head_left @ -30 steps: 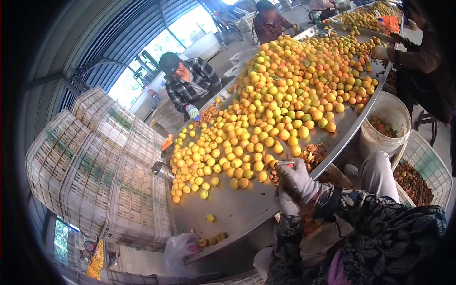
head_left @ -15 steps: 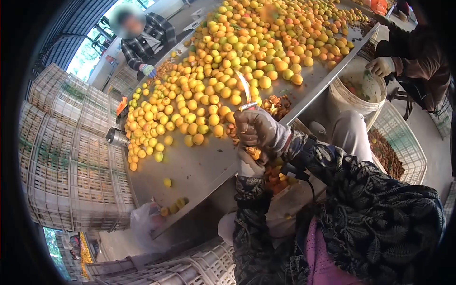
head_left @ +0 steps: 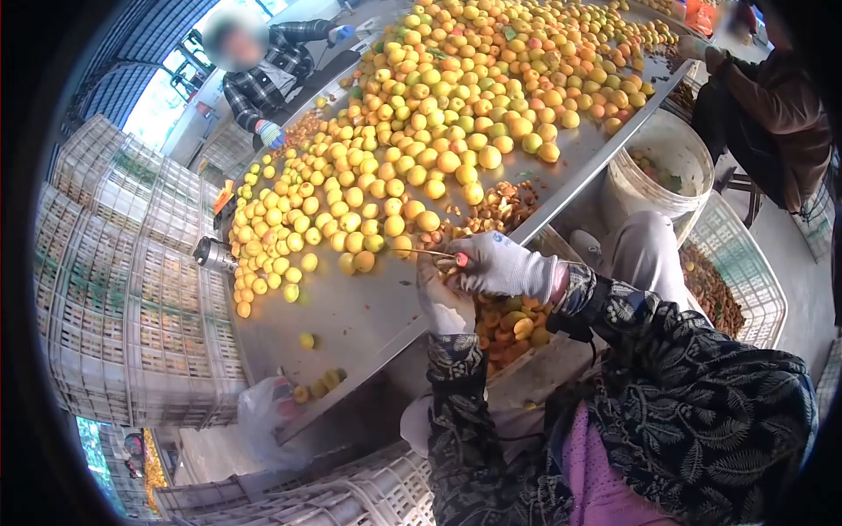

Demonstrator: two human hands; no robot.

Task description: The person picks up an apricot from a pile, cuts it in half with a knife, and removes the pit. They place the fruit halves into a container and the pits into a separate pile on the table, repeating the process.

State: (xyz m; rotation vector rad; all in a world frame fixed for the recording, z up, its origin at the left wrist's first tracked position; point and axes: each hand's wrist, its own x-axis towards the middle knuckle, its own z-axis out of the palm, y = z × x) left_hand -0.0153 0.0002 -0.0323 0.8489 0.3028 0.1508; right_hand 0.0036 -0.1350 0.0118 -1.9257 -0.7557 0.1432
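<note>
My gloved right hand point(head_left: 502, 265) is closed round a knife point(head_left: 461, 259) with a red handle end; its thin blade points left, seen nearly edge-on. Just below and left, my gloved left hand point(head_left: 445, 302) is raised with curled fingers against the right one; what they hold is hidden. Both hands are over the near edge of a metal table point(head_left: 377, 298) heaped with whole yellow-orange apricots point(head_left: 412, 131). Beyond my right hand lies a small heap of brownish-orange pieces point(head_left: 504, 206). Under my wrists, split apricots point(head_left: 516, 329) fill a container.
A white bucket point(head_left: 662, 171) stands at the right, beside a crate point(head_left: 750, 263) holding brown pits or scraps. Stacked plastic crates point(head_left: 132, 289) rise at the left. One co-worker point(head_left: 276, 74) is across the table, another point(head_left: 772, 114) at the right. A plastic bag point(head_left: 263, 416) hangs at the table's corner.
The knife has swung from upright to pointing left, and my right hand has turned and lowered. The orange apricot piece at my left hand is no longer visible. Both co-workers' arms have moved.
</note>
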